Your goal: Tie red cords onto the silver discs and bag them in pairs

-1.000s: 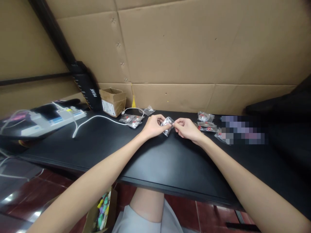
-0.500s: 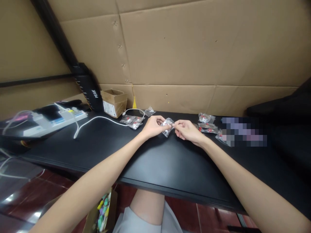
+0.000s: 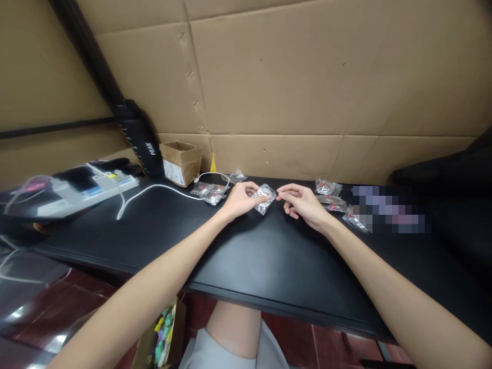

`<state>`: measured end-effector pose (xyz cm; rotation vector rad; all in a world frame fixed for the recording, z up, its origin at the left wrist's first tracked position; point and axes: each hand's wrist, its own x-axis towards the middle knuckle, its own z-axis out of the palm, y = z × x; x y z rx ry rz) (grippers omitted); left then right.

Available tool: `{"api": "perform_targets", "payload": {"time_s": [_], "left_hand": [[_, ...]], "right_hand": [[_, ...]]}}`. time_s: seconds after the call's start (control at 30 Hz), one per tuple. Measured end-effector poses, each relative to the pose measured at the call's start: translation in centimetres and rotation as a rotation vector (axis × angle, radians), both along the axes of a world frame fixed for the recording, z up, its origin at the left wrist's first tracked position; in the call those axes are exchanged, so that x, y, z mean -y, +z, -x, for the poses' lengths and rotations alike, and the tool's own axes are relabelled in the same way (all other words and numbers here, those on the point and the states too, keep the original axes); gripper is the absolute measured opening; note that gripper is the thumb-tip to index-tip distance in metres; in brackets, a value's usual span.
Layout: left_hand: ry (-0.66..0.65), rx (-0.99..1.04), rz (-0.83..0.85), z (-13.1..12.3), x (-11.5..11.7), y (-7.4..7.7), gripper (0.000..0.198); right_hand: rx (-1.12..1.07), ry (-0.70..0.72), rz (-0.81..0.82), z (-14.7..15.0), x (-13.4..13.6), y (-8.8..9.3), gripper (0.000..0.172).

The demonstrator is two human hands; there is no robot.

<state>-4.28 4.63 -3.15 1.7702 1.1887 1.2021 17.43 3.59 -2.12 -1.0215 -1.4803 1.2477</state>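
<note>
A small clear plastic packet [image 3: 264, 200] is pinched between the thumb and fingers of my left hand [image 3: 244, 199], above the black table [image 3: 246, 261]. Just right of the packet, my right hand [image 3: 300, 204] has its fingers loosely curled and apart, with nothing visible between them and a small gap to the packet. Several clear packets with red marks [image 3: 333, 204] lie beside my right hand. More packets [image 3: 211, 192] lie left of my left hand, and another packet [image 3: 237, 176] sits behind it.
A small open cardboard box [image 3: 181, 163] stands at the back left. A white cable [image 3: 154, 186] runs across the table from a power strip [image 3: 90, 195]. Below the table edge is a box of colourful items [image 3: 164, 333]. Cardboard [image 3: 269, 77] walls the back.
My right hand has moved slightly right, off the packet, and its fingers have spread. My left hand still holds the packet, which now faces the camera more flatly.
</note>
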Motion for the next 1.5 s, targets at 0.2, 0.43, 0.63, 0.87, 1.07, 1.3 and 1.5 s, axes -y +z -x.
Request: {"api": "perform_targets", "payload": {"time_s": [0.2,0.43,0.63,0.87,1.07,1.3,1.5], "left_hand": [[-0.022,-0.016,0.002,0.0,0.1,0.0,0.031],[0.017,-0.033,-0.020,-0.3,0.2,-0.2,0.031],[0.074,-0.042,-0.092,-0.8,0.5,-0.2,0.025],[0.119,-0.080,-0.198,-1.0,0.7,0.0,0.020],[0.123,-0.121,-0.223,-1.0,1.0,0.2,0.022],[0.130,-0.150,-0.249,-1.0,1.0,0.1,0.020],[0.133,-0.167,-0.232,-1.1,1.1,0.3,0.020]], "right_hand": [[0.124,0.045,-0.038,-0.1,0.2,-0.1,0.043],[0.187,-0.009,-0.075,0.5,0.8,-0.2,0.051],[0.184,-0.172,-0.106,2.1,1.9,0.2,0.047],[0.283,-0.253,-0.203,2.2,1.9,-0.1,0.040],[0.354,-0.202,-0.276,2.0,1.6,-0.1,0.034],[0.574,-0.206,-0.427,1.5,1.3,0.4,0.023],[0.567,-0.191,-0.300,1.0,1.2,0.6,0.027]]}}
